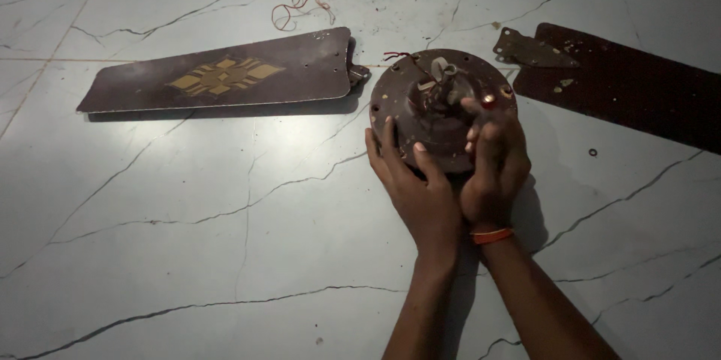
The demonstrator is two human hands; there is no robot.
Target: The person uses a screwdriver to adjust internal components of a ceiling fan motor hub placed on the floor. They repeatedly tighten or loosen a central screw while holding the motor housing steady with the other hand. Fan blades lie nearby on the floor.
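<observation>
Both hands are on a round, dark brown fan motor housing [439, 108] that sits on the pale marble floor [225, 240], a little right of centre in the view. The left hand [413, 183] lies open with fingers spread against the housing's near left rim, while the right hand [496, 161], an orange band at its wrist, curls over the near right rim and top face, fingers bent in a grip. Short red wires [398, 54] stick out at the housing's far left edge. A brown fan blade with a gold emblem [221, 78] lies to the left, its bracket end just beside the housing. A second dark blade [623, 90] lies to the right, its metal bracket [529, 51] near the housing's far right rim. A loop of thin red wire [297, 6] lies farther back. The widest open floor is at the near left; a small ring [592, 152] lies to the right.
</observation>
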